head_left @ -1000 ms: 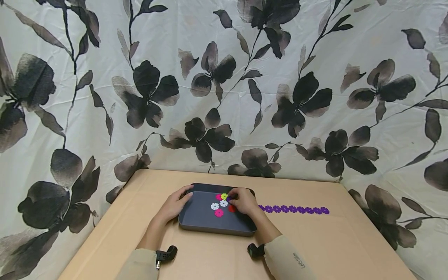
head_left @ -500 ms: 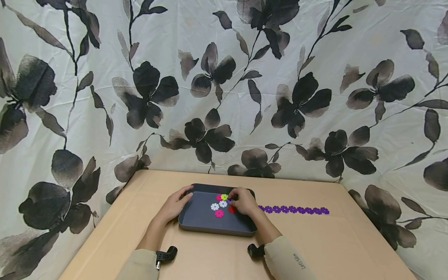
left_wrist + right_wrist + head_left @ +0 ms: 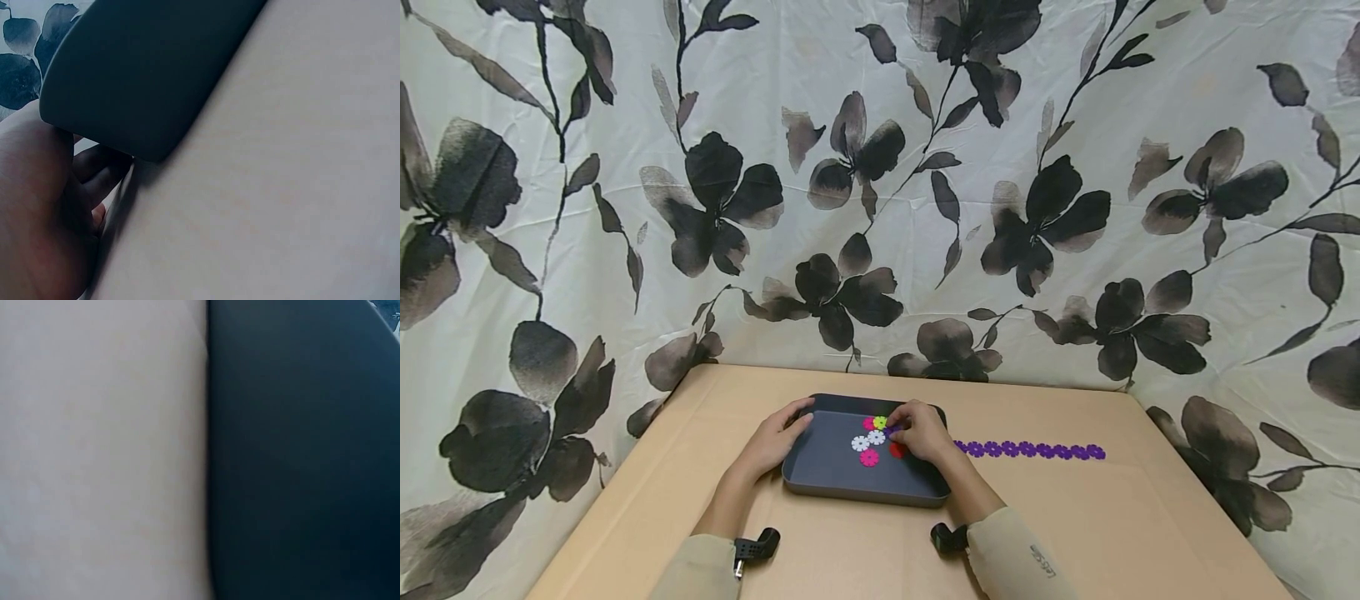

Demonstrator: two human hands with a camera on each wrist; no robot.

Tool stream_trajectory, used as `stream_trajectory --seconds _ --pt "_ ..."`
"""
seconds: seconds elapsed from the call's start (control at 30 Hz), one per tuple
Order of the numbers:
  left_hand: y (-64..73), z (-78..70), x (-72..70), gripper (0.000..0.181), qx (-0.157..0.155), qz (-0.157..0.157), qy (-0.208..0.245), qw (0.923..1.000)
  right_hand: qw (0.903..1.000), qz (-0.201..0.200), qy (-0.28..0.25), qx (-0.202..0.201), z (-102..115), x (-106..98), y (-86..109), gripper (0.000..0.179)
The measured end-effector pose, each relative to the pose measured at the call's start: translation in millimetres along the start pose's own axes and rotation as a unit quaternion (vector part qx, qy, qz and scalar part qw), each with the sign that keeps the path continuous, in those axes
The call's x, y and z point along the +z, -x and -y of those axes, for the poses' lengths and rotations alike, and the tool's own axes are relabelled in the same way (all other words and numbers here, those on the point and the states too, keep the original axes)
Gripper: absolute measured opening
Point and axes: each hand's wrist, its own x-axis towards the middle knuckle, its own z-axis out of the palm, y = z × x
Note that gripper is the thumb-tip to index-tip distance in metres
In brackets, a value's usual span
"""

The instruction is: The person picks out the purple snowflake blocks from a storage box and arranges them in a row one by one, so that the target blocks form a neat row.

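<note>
A dark grey tray [image 3: 842,479] stands on the table, with several flower-shaped pieces in it. My left hand [image 3: 769,440] grips the tray's left side, thumb over the rim; in the left wrist view its fingers curl beneath the tray wall [image 3: 137,81]. Over the tray's right part, my right hand [image 3: 922,429] pinches a purple flower piece [image 3: 892,432], mostly hidden by the fingertips. Two white flower pieces [image 3: 860,444], a pink one [image 3: 868,457], a yellow-green one [image 3: 881,423] and a red one [image 3: 897,450] lie near it. The right wrist view shows only the tray's side [image 3: 300,450].
A row of joined purple flower pieces [image 3: 1026,449] lies on the tan table [image 3: 1120,517], right of the tray, its left end hidden behind the right wrist. Behind the table hangs a white cloth [image 3: 925,250] with dark printed flowers.
The white flower pieces have shifted very slightly to the left in the tray. Both hands stay almost where they were, the right one still at the purple piece.
</note>
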Motion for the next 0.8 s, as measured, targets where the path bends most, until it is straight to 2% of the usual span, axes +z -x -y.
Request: stream_trajectory --seconds 0.43,0.67,0.8 --pt "0.3 -1.0 -0.5 0.048 0.001 0.0 -0.001 1.0 0.9992 0.008 -0.037 -0.009 0.6 -2.0 -0.3 0.011" --pt "-0.3 -0.1 -0.3 0.049 0.002 0.001 -0.001 1.0 0.9976 -0.015 -0.065 -0.018 -1.4 -1.5 -1.0 0.02" --pt "-0.5 0.2 0.2 0.049 0.0 0.0 0.0 1.0 0.9956 -0.046 -0.08 -0.017 -2.1 -2.4 -0.6 0.021"
